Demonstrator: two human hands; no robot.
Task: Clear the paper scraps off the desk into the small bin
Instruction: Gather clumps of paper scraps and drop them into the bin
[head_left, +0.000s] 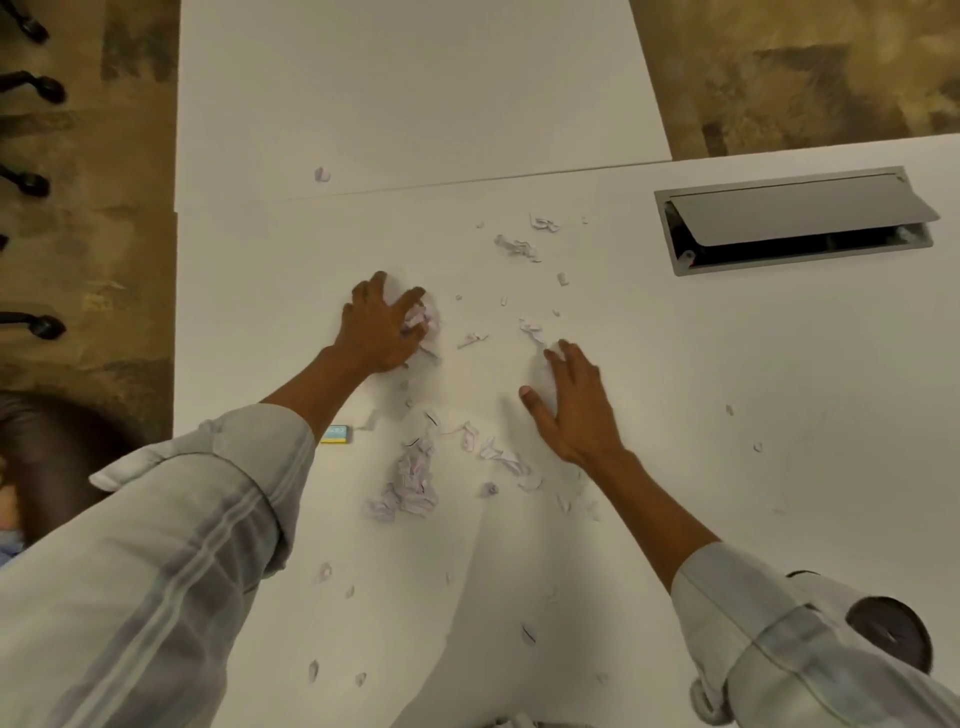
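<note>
Torn white and lilac paper scraps lie scattered over the white desk (727, 364). My left hand (376, 327) presses down on a clump of scraps (423, 325), fingers curled around it. My right hand (571, 405) lies on the desk with fingers spread, cupped over a white piece of paper (548, 376). A larger crumpled pile (410, 483) sits between my forearms. More scraps (517, 247) lie farther back, and a lone one (322, 175) rests on the far desk. No bin is in view.
A grey cable hatch (795, 218) with its lid half raised is set into the desk at the back right. A small blue and yellow eraser-like block (336, 434) lies beside my left forearm. Chair castors (36, 327) stand on the carpet at left.
</note>
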